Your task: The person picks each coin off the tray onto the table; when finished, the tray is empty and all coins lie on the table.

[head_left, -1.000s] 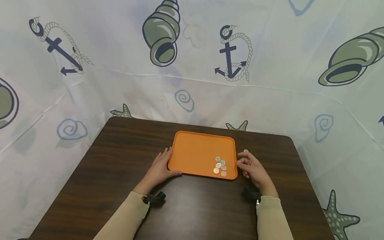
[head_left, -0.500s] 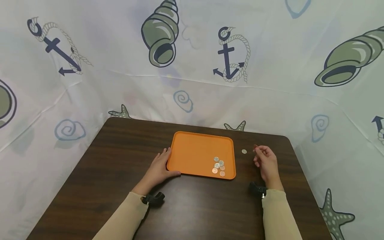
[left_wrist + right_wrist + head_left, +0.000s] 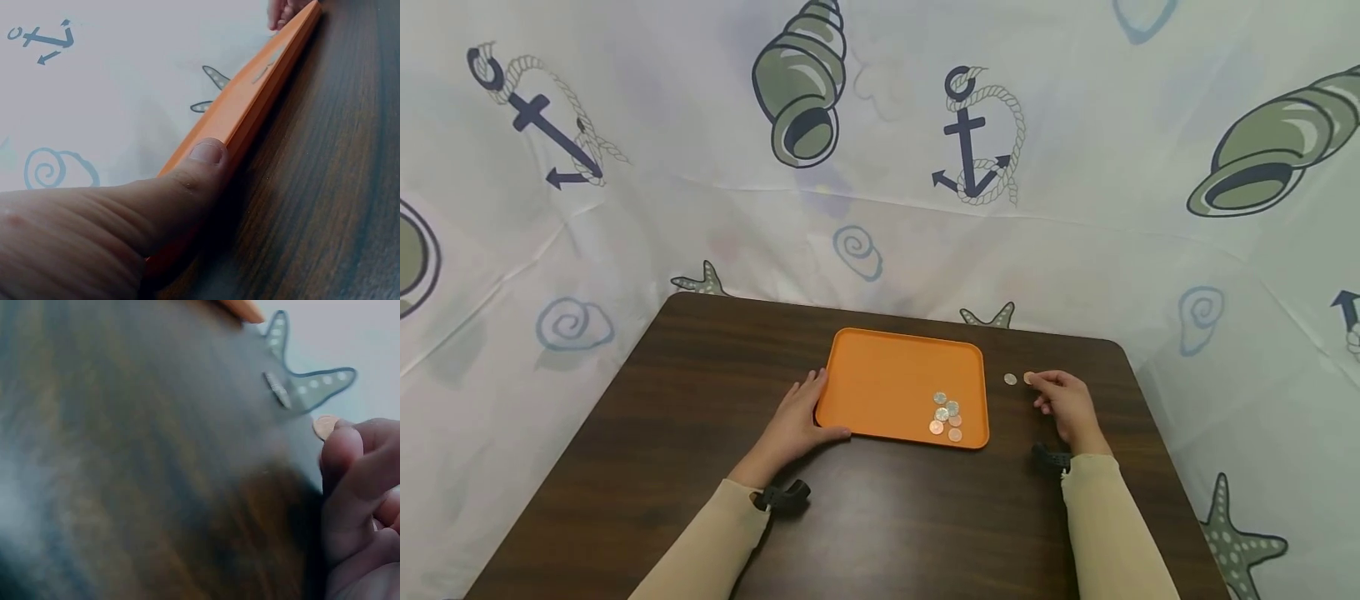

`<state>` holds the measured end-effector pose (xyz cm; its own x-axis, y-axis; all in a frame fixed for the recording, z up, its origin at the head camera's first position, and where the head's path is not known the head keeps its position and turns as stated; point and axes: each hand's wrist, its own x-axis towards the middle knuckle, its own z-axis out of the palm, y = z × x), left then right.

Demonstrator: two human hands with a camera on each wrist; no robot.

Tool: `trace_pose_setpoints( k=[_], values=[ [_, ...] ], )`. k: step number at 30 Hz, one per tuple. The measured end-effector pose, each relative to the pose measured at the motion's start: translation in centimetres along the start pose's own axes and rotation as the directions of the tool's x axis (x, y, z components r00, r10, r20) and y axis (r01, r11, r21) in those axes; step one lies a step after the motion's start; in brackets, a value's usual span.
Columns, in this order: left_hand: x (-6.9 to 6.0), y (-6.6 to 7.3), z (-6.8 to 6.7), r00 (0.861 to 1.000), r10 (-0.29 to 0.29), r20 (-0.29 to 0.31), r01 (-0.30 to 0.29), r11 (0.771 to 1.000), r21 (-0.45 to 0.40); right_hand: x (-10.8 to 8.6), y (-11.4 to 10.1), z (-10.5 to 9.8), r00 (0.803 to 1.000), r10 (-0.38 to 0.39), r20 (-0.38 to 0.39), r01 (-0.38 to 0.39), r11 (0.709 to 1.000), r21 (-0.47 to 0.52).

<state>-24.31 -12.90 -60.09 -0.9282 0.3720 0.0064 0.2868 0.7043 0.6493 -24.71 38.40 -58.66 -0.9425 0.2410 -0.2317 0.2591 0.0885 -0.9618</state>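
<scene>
Head view first: white printed cloth (image 3: pixel 715 217) hangs behind the orange tray and out to either side, evidently as a plain backdrop. Dark wood-grain table (image 3: pixel 647 467) spreads under the tray on all sides. Orange tray (image 3: pixel 880 379) lies flat, its long side toward the person.

Left hand (image 3: pixel 793 429) is at the tray's near left corner, fingers extended and spread along the left edge, thumb along the near edge. Left wrist view puts the thumb against the rim. Judgement: the hand braces the tray against sliding rather than lifting it.

Right hand (image 3: pixel 1071 408) is beyond the tray's right edge, thumb and fingertip pinching a copper coin (image 3: pixel 325 427); the other fingers curl inward. A pinch probably suits so thin a disc. Cannot tell whether the palm holds anything more, nor whether the pinched coin touches the table.

Black wrist devices (image 3: pixel 786 497) sit on both wrists, nearer the person than the tray.

Smallest items: a loose silver coin (image 3: pixel 1011 379) lies just right of the tray, between it and the copper coin. Six coins (image 3: pixel 942 414), silver and copper, cluster inside the tray's near right corner, presumably gathered there for easy reach by the right hand.
</scene>
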Motion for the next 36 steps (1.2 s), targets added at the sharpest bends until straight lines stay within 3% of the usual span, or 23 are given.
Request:
trace_pose_setpoints(
  k=[4,19,28,36],
  values=[
    [-0.2,-0.1,0.1,1.000,-0.013,0.004,0.013,1.000,-0.011,0.1,0.3,0.4,1.000,-0.029,0.008,0.030,0.996,-0.088],
    [0.2,-0.1,0.3,1.000,0.010,-0.006,-0.010,1.000,-0.007,-0.2,-0.6,1.2,0.998,-0.029,-0.062,0.012,0.966,-0.257],
    [-0.1,0.0,0.0,1.000,-0.016,0.006,0.016,1.000,-0.012,-0.2,-0.7,1.5,0.999,-0.024,-0.048,0.011,0.965,-0.261],
    [-0.1,-0.2,0.1,1.000,0.000,-0.003,0.000,1.000,-0.011,0.0,-0.5,1.4,1.000,-0.003,-0.025,-0.003,0.970,-0.244]
  ],
)
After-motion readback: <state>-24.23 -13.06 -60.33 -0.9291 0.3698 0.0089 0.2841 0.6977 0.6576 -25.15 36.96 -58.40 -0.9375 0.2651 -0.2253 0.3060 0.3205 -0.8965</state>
